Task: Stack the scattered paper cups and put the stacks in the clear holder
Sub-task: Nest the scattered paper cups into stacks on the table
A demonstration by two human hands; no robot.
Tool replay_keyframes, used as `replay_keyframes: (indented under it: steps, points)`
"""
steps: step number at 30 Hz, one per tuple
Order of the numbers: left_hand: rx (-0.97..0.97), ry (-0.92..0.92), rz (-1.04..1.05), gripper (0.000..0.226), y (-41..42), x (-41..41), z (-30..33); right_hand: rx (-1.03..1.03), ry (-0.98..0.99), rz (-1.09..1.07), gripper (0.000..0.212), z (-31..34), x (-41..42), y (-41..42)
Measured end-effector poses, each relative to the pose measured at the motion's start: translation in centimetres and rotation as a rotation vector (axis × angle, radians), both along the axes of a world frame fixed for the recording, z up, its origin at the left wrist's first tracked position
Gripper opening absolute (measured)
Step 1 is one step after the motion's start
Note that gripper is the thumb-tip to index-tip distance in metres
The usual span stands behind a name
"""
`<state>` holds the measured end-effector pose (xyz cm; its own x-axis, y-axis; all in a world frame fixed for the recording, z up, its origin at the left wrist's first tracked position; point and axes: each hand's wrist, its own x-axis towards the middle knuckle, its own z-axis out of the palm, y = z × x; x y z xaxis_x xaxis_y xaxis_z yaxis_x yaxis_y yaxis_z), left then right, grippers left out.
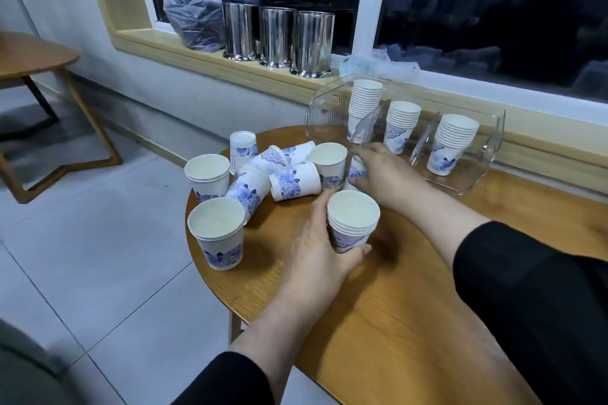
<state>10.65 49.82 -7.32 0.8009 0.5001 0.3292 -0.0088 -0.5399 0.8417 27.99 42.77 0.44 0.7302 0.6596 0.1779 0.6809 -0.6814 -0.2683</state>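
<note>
left hand (324, 248) is gripping a short cup stack (352, 220) at table (411, 306) centre, right hand (383, 171) is curling around a cup (357, 171) at 12 o'clock beside it; no legible writing.

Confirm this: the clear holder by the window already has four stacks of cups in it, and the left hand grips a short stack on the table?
Not quite. The head view shows three stacks in the clear holder, not four. The left hand does grip a short stack on the table.

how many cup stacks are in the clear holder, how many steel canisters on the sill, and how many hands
cup stacks in the clear holder: 3
steel canisters: 3
hands: 2, left hand, right hand
total: 8
</note>
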Motion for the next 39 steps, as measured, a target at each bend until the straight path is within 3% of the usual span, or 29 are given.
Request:
replay_keyframes:
  steps: [7, 9, 12, 15, 16, 19, 24, 27, 32, 36, 39]
  points:
    - [-0.003, 0.004, -0.006, 0.091, 0.0, 0.0, 0.1, -0.117, -0.064, -0.114, 0.057, 1.0, -1.8, -3.1]
    - [-0.007, 0.007, -0.012, 0.091, -0.1, -0.1, 0.2, -0.022, -0.046, -0.186, 0.05, 1.3, -2.6, -5.1]
    - [-0.011, 0.023, -0.03, 0.091, -0.2, -0.3, 0.6, 0.427, 0.123, -0.323, 0.044, 1.4, -4.1, -8.4]
    - [-0.02, 0.034, -0.054, 0.092, -0.8, -0.2, 0.8, 1.152, 0.67, -0.315, 0.036, 1.7, -6.6, -10.5]
    - [-0.025, 0.039, -0.058, 0.092, -1.4, -0.2, 0.9, 1.278, 0.779, -0.309, 0.031, 1.8, -7.3, -11.0]
    - [-0.044, 0.036, -0.099, 0.092, -3.9, 0.3, 1.1, 1.391, 0.834, -0.289, 0.022, 1.7, -9.1, -11.8]
    - [-0.023, 0.013, -0.161, 0.093, -7.3, 1.1, 1.1, 1.442, 0.855, -0.276, 0.03, 1.4, -9.7, -13.2]
    - [0.015, 0.02, -0.169, 0.097, -7.9, 1.4, 1.2, 1.392, 0.626, -0.304, 0.031, 0.3, -9.4, -13.6]
    - [0.063, 0.018, -0.169, 0.096, -8.0, 1.7, 1.1, 1.266, 0.421, -0.231, 0.03, -1.9, -9.9, -13.3]
    - [0.012, 0.007, -0.169, 0.097, -7.8, 1.5, 1.0, 1.076, 0.339, -0.215, 0.046, -4.3, -10.4, -13.2]
    - [-0.029, -0.002, -0.171, 0.101, -7.6, 1.7, 0.9, 0.988, 0.116, -0.201, 0.064, -4.1, -10.4, -14.1]
